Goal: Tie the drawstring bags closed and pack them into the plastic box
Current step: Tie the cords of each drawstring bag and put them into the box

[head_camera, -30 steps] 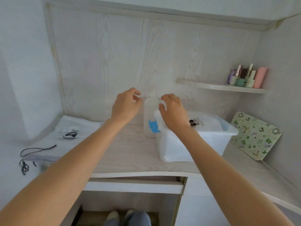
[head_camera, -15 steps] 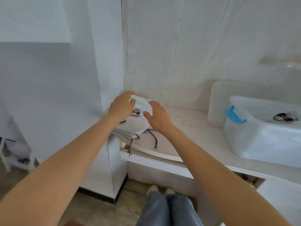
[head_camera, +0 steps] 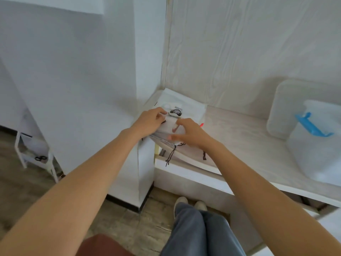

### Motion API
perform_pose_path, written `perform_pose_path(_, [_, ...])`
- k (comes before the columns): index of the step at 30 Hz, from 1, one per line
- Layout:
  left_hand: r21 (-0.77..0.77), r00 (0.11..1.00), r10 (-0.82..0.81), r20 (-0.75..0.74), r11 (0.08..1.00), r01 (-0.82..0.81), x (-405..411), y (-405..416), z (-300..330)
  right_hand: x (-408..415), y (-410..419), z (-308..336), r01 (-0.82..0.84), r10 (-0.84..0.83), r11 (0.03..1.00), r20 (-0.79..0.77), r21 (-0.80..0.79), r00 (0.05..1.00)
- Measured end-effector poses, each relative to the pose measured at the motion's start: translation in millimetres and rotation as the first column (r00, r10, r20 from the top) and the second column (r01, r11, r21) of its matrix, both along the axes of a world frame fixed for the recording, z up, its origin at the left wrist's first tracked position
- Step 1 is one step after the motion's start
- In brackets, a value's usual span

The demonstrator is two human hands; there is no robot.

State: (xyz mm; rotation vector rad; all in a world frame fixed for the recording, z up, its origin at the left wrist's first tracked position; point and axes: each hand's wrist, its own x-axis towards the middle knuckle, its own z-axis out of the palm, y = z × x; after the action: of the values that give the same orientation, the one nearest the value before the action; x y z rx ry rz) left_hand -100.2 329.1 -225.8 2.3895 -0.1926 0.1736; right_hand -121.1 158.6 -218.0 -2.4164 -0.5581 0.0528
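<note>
Left hand (head_camera: pixel 149 120) curled over the far-left edge of the top drawstring bag (head_camera: pixel 168 127), fingertips pinching the fabric. Right hand (head_camera: pixel 190 133) just beside it, thumb and fingers curled on the same bag's near edge — both grip the top of a stack of white bags (head_camera: pixel 184 111) at the left corner of the desk (head_camera: pixel 239 133). Black cords (head_camera: pixel 170 156) hang off the desk edge below the right hand. Well to the right of the hands: plastic box (head_camera: pixel 317 154), cut off by the frame edge, blue latch (head_camera: pixel 311 126), lid (head_camera: pixel 282 108) leaning on the wall behind it. Red bit (head_camera: pixel 201 124) past the right hand — too small to identify. Small rack (head_camera: pixel 35 156) far left of the left hand, dark item on it blurred. How many bags sit in the stack, cannot tell.
</note>
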Motion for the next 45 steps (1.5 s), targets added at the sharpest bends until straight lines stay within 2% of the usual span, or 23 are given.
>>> perform_pose_path(5, [-0.311,0.974,0.124,0.189,0.948,-0.061,-16,5,3,3,-5,-7,0.178,-0.191,0.98,0.175,0.086,0.966])
perform_pose_path(8, [-0.365,0.978,0.065,0.199,0.931,0.012,-24,0,5,9,-8,-13,0.262,-0.294,0.95,0.211,0.17,0.932])
perform_pose_path(11, [-0.292,0.973,0.002,0.23,0.954,0.067,-22,-5,5,6,-11,-13,0.293,-0.36,0.884,0.131,0.363,0.924])
perform_pose_path(13, [-0.286,0.956,0.052,0.289,0.958,0.034,-18,-9,7,5,-15,-13,0.319,-0.389,0.826,0.062,0.464,0.919])
perform_pose_path(16, [-0.373,0.933,0.173,0.316,0.927,-0.046,-15,-17,9,7,-24,-14,0.358,-0.407,0.735,-0.048,0.576,0.912])
perform_pose_path(18, [-0.453,0.926,0.229,0.3,0.888,-0.073,-14,-23,8,7,-30,-14,0.346,-0.356,0.664,-0.127,0.663,0.926])
perform_pose_path(20, [-0.543,0.922,0.277,0.271,0.835,-0.092,-11,-30,6,7,-34,-16,0.351,-0.338,0.647,-0.157,0.677,0.928])
perform_pose_path(23, [-0.725,0.933,0.325,0.154,0.679,-0.117,-6,-41,0,9,-35,-20,0.397,-0.395,0.616,-0.17,0.681,0.903])
perform_pose_path(24, [-0.767,0.936,0.333,0.118,0.629,-0.127,-5,-45,-2,9,-34,-20,0.416,-0.404,0.575,-0.198,0.704,0.893])
perform_pose_path(27, [-0.814,0.933,0.359,0.038,0.553,-0.18,-1,-53,-13,12,-32,-21,0.454,-0.392,0.447,-0.288,0.771,0.874])
perform_pose_path(29, [-0.85,0.931,0.365,-0.005,0.489,-0.197,1,-55,-17,14,-31,-22,0.459,-0.373,0.393,-0.318,0.797,0.871])
perform_pose_path(32, [-0.875,0.931,0.365,-0.009,0.448,-0.184,1,-54,-18,13,-32,-25,0.455,-0.397,0.402,-0.296,0.795,0.869])
perform_pose_path(37, [-0.871,0.923,0.384,-0.035,0.442,-0.216,7,-56,-18,14,-31,-28,0.465,-0.53,0.563,-0.134,0.683,0.837])
perform_pose_path(42, [-0.805,0.875,0.484,0.017,0.525,-0.275,20,-68,-4,15,-34,-27,0.533,-0.616,0.496,-0.156,0.686,0.772])
perform_pose_path(45, [-0.793,0.848,0.53,-0.023,0.507,-0.339,21,-73,-11,15,-35,-29,0.556,-0.615,0.471,-0.197,0.685,0.763])
